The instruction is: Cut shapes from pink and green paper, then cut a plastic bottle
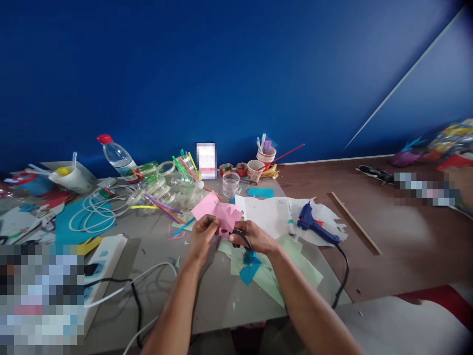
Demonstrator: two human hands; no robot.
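Pink paper [215, 207] with cut-out notches is pinched in my left hand [203, 236], thumb on top. My right hand [254, 235] is closed round black-handled scissors [243, 238] at the right edge of that paper; their blades are mostly hidden. Below my hands lie pale green paper sheets [299, 261] and scraps of blue paper [250, 272]. To the right, a blue hot glue gun [315, 224] rests on torn white paper [264, 217], with a white and green tube-like stick [290, 217] beside it.
Coiled white cable [92, 212], a power strip [105, 261] and a red-capped bottle [120, 158] stand left. Colourful straws [166, 204], a clear plastic cup [231, 184] and paper cups [255, 171] line the back. A wooden stick [355, 223] lies right. The glue gun's cord [346, 276] hangs over the front edge.
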